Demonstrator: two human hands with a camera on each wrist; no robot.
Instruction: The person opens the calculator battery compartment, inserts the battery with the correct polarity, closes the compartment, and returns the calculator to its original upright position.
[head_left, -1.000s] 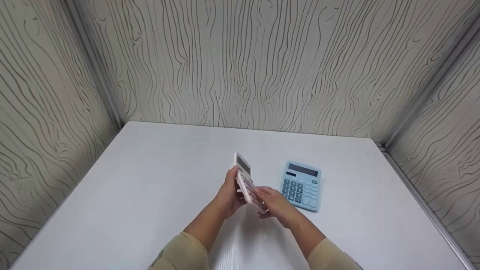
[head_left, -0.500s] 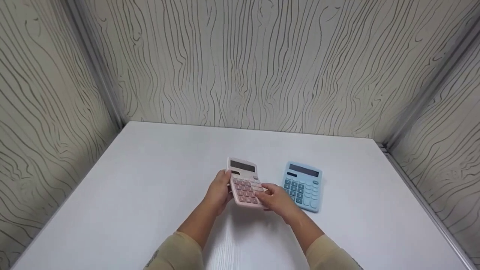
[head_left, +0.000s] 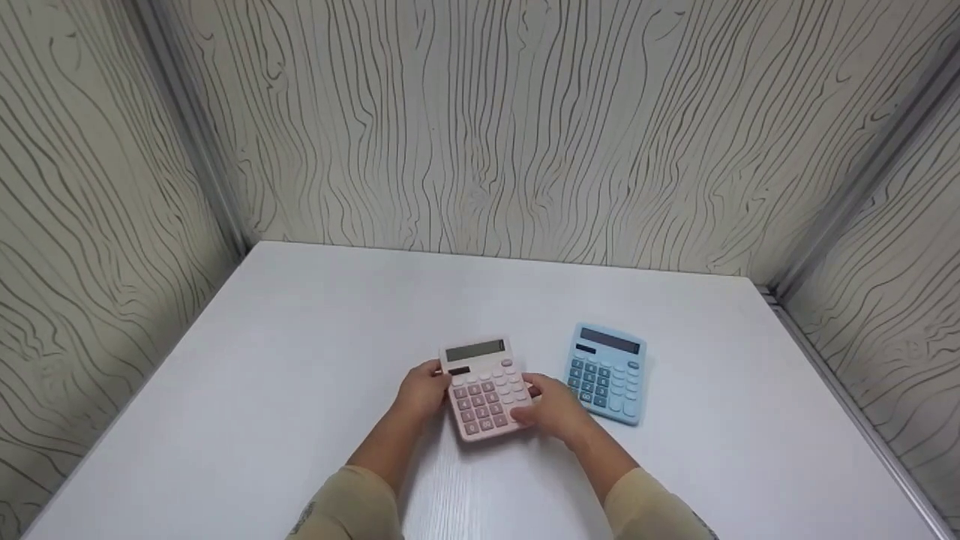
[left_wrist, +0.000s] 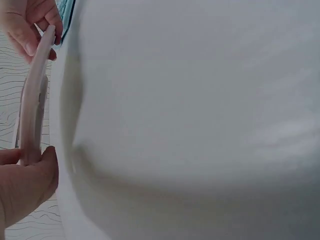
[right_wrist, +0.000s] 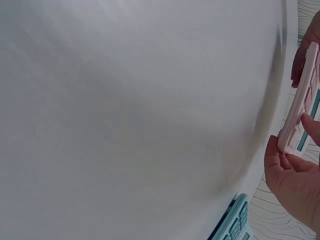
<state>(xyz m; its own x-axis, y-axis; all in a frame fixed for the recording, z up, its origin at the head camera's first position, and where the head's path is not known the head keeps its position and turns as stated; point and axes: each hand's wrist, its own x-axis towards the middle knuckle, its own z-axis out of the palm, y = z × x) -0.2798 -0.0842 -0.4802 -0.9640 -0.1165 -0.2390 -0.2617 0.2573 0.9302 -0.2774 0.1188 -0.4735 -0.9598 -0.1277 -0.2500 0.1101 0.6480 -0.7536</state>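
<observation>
Both hands hold a pink calculator [head_left: 491, 382] with a white upper part, its keys and display facing the head camera. My left hand [head_left: 421, 391] grips its left edge. At the right edge, my right hand [head_left: 556, 409] has its thumb on the face near the lower keys and its fingers behind. In the left wrist view the calculator [left_wrist: 34, 105] appears edge-on above the table, pinched at the near end by the left hand [left_wrist: 27, 187]. The right wrist view shows the right hand [right_wrist: 295, 182] with thumb and fingers on opposite faces.
A blue calculator [head_left: 607, 375] lies face up on the white table [head_left: 300, 360], just right of the right hand. Panels with a wood-grain pattern [head_left: 480, 127] stand behind the table and along both sides.
The pink calculator has turned from nearly edge-on to face the head camera and come slightly lower and left. Both hands moved with it, still holding it. The blue calculator stayed put.
</observation>
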